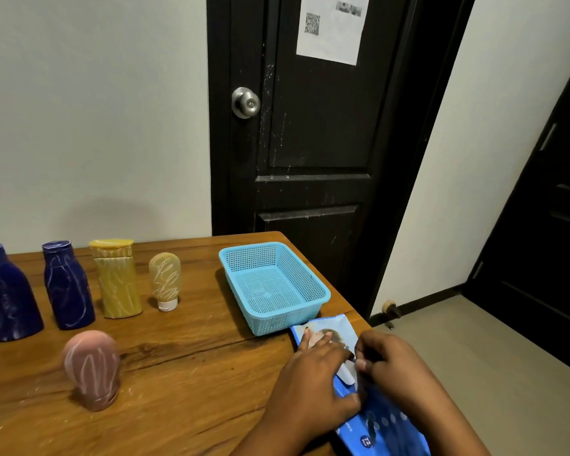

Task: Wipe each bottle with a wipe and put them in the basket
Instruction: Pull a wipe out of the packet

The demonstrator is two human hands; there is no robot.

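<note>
At five o'clock the left hand (310,373) presses flat on the wipe pack (385,426), the right hand (395,363) pinches its flap (347,376); peeling it open seems next.

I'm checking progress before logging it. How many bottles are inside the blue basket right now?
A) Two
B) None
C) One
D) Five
B: the basket shows only its own bare mesh floor and walls, with nothing lying in it.
</note>
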